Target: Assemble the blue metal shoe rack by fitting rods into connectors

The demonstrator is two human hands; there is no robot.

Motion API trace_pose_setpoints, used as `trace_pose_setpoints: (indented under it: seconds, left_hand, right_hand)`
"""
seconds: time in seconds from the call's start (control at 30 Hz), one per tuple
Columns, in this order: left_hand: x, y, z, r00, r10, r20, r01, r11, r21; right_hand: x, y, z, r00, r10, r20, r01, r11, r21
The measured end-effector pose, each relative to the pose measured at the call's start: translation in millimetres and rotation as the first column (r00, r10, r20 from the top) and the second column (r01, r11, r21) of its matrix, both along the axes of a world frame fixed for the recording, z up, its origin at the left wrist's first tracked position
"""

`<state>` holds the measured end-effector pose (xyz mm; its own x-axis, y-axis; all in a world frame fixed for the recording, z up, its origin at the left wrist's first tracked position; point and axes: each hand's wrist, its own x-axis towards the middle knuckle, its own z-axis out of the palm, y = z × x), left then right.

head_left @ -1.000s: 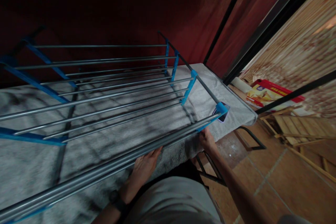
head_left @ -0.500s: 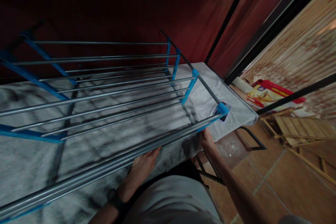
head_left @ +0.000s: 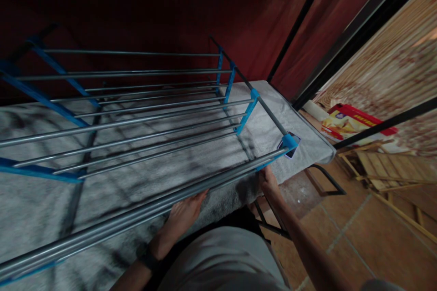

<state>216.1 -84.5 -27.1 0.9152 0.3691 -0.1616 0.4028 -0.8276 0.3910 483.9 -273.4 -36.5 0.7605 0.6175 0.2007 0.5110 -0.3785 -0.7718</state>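
Note:
A shoe rack [head_left: 164, 132] of grey metal tubes, blue plastic brackets and dark poles lies across a grey blanket-covered surface [head_left: 218, 145]. My left hand [head_left: 186, 211], with a dark band on its wrist, is at the rack's near tubes; its fingertips go out of sight beneath them. Farther right, my right hand [head_left: 269, 181] grips the underside of the blue bracket [head_left: 289, 142] at the near right corner. That hand's fingers are partly hidden by the bracket and tubes. A phone [head_left: 294, 148] lies on the blanket just behind this corner.
Behind the rack rises a dark red wall [head_left: 143, 4]. Black frame bars [head_left: 300, 20] cross at the right. On the tiled floor [head_left: 368, 245] stand a slatted wooden piece [head_left: 389, 168] and a red and yellow box [head_left: 351, 122].
My left hand has shifted very slightly left along the near tubes. My right hand stays at the corner bracket, and the rack has barely moved.

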Motion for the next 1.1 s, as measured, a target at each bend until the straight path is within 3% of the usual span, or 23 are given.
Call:
trace_pose_setpoints:
  seconds: [0.17, 0.53, 0.73, 1.1]
  left_hand:
    - [1, 1, 3.6, 1.000, 0.024, 0.014, -0.024, 1.000, -0.011]
    - [-1, 2, 3.9, 1.000, 0.015, -0.001, -0.015, 0.999, -0.046]
    - [0, 1, 2.9, 1.000, 0.020, -0.010, -0.020, 1.000, -0.006]
    - [-1, 4, 4.0, 1.000, 0.005, 0.000, -0.005, 0.999, -0.052]
  right_hand:
    - [1, -1, -4, 0.998, 0.040, -0.046, -0.040, 0.999, 0.013]
    - [-4, 4, 9, 0.999, 0.007, -0.037, -0.004, 0.998, 0.069]
    - [-2, 2, 4, 0.998, 0.042, -0.056, -0.039, 0.998, 0.055]
    - [2, 1, -4, 0.995, 0.068, -0.069, -0.064, 0.996, 0.060]
